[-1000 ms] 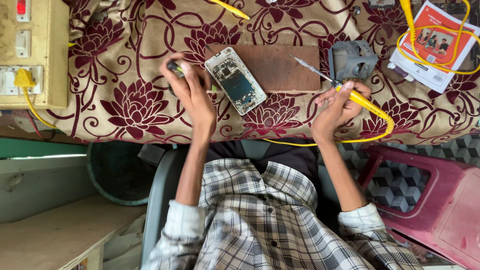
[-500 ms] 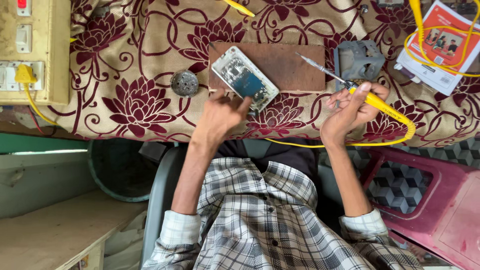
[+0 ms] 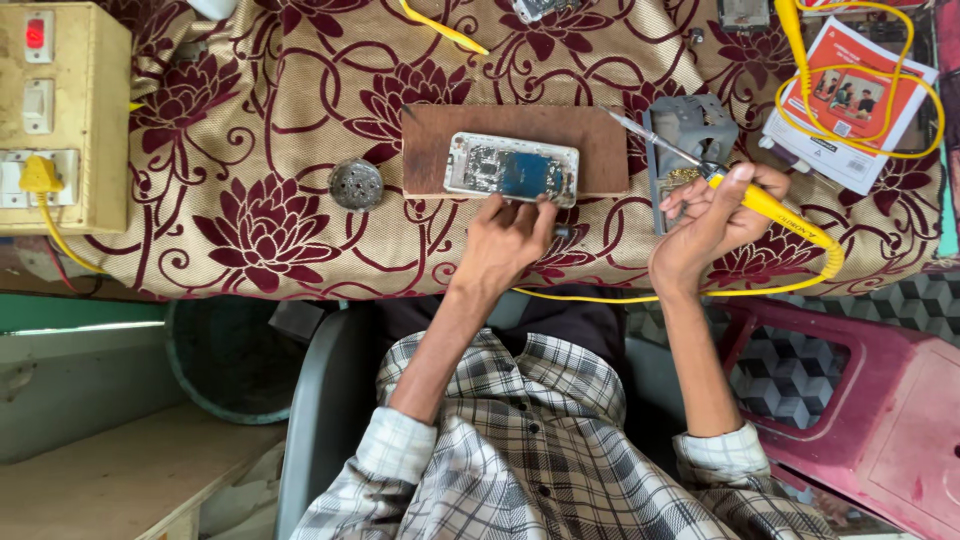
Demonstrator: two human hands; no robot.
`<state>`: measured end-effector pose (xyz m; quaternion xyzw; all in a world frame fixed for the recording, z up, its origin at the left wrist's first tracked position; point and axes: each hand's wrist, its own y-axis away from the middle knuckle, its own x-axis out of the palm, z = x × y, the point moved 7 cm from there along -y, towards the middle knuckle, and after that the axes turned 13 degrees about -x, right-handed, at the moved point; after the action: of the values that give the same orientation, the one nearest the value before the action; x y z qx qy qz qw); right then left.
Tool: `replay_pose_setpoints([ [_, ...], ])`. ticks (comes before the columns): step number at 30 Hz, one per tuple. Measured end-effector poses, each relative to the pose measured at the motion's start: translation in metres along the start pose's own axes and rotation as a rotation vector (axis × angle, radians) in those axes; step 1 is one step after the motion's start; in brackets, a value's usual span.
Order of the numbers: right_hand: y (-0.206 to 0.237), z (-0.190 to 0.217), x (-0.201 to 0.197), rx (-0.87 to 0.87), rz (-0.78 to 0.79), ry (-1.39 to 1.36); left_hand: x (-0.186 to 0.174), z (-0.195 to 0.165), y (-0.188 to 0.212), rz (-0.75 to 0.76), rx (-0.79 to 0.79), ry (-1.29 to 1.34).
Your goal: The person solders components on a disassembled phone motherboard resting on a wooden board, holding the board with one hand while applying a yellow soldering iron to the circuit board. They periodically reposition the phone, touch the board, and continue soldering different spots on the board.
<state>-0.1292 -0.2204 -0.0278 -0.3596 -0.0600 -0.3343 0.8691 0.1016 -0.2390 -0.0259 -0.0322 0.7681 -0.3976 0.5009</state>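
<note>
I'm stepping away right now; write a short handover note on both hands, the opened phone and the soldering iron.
Left hand: fingertips on the near edge of the opened phone, which lies flat on the wooden board.
Right hand: grips the yellow soldering iron, tip off the phone, over the grey stand.
Round metal tin: on the cloth, left of the board.
Done: phone back is off, board exposed.
Left: iron has not touched the phone.

The opened phone [image 3: 511, 169] now lies straight on the wooden board [image 3: 515, 150], left hand [image 3: 505, 240] at its edge.
</note>
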Motion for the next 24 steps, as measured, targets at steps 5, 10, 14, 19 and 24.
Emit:
replay_pose_setpoints([
  [5, 0.007, -0.005, 0.028, 0.028, 0.021, -0.004, 0.017, 0.022, -0.011, 0.068, -0.102, -0.057],
  [10, 0.018, -0.009, 0.057, 0.045, 0.021, -0.012, 0.011, 0.053, -0.023, 0.157, -0.173, -0.082],
  [14, 0.031, -0.01, 0.075, 0.071, 0.008, -0.044, -0.009, 0.093, -0.026, 0.394, -0.439, 0.14],
  [19, 0.041, -0.023, 0.098, 0.146, -0.018, -0.134, -0.037, 0.17, -0.03, 0.233, -1.068, 0.871],
  [24, 0.055, -0.034, 0.126, 0.141, 0.051, -0.138, -0.036, 0.244, -0.036, -0.009, -1.189, 1.49],
])
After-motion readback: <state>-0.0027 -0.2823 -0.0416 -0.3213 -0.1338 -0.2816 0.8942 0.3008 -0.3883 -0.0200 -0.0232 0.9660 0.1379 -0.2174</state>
